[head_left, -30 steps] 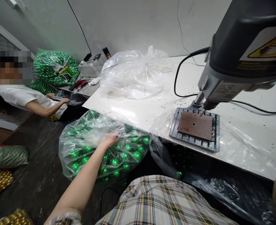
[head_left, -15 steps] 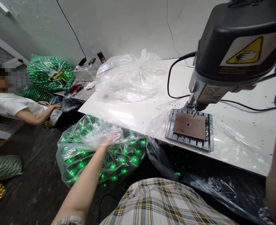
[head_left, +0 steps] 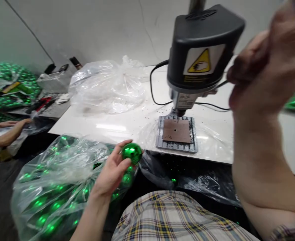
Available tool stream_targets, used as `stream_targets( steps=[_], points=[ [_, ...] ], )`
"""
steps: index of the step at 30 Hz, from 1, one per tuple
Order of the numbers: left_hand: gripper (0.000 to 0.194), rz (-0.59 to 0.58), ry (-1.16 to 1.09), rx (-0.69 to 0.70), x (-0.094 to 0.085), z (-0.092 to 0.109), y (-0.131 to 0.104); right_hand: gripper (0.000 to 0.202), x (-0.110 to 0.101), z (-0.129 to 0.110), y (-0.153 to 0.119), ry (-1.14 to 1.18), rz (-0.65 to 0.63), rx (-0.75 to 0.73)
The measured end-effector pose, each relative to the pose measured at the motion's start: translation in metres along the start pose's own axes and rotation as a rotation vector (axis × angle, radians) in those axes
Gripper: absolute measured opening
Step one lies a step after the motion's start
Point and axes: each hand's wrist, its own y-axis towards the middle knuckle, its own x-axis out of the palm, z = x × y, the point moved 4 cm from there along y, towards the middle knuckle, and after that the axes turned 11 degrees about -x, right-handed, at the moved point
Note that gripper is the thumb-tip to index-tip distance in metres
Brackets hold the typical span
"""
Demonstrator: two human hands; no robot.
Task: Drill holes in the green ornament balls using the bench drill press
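Note:
My left hand (head_left: pixel 113 169) grips a shiny green ball (head_left: pixel 131 153) between thumb and fingers, above the edge of a clear plastic bag (head_left: pixel 79 172) of green balls. To its right stands a black drill press (head_left: pixel 202 50) with a hand-warning label. Beneath the drill lies a brown square plate (head_left: pixel 177 135) with a small hole, on a grey slotted base (head_left: pixel 160 142). My right hand (head_left: pixel 265 63), blurred and close to the camera, is closed around the end of the drill's lever (head_left: pixel 222 83).
A clear plastic bag (head_left: pixel 107 88) rests on the white table (head_left: pixel 74 125). A black cable (head_left: pixel 152 90) runs behind the drill. At the left, another person's hand (head_left: pixel 22 124) is near a bag of green balls (head_left: pixel 9 80). Dark plastic (head_left: pixel 210 189) hangs below the table edge.
My left hand has come out of the bag with a green ball and moved right. The view has shifted, and my right hand and forearm now show more fully.

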Motion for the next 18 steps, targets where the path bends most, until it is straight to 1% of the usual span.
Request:
stream_targets(
  steps=[2,3,4,5,6,8,10,12,15,18],
  points=[
    [0.067,-0.086,-0.026,0.069,0.047,-0.006,0.037,0.041,-0.003,-0.003,0.004,0.036,0.043,-0.081],
    [0.066,-0.108,-0.048,0.099,0.066,-0.009,0.056,0.040,-0.003,-0.003,0.005,0.049,0.037,-0.088],
    [0.064,-0.120,-0.074,0.118,0.080,-0.013,0.074,0.040,-0.001,-0.001,0.005,0.047,0.014,-0.076],
    [0.063,-0.121,-0.095,0.128,0.091,-0.017,0.090,0.041,0.000,0.000,0.005,0.043,0.001,-0.066],
    [0.062,-0.113,-0.109,0.134,0.097,-0.020,0.105,0.042,0.000,0.001,0.005,0.044,-0.003,-0.065],
    [0.060,-0.075,-0.111,0.139,0.104,-0.024,0.126,0.043,0.001,0.002,0.006,0.049,-0.009,-0.061],
    [0.059,-0.020,-0.090,0.162,0.104,-0.025,0.136,0.043,0.000,0.003,0.006,0.050,-0.011,-0.045],
    [0.057,0.016,-0.051,0.188,0.105,-0.025,0.141,0.042,0.000,0.003,0.007,0.050,-0.008,-0.037],
    [0.054,0.034,0.030,0.240,0.110,-0.026,0.143,0.043,0.000,0.001,0.007,0.018,-0.017,-0.057],
    [0.055,0.052,0.101,0.305,0.116,-0.028,0.145,0.043,0.001,-0.001,0.006,-0.121,-0.054,-0.047]
  ],
)
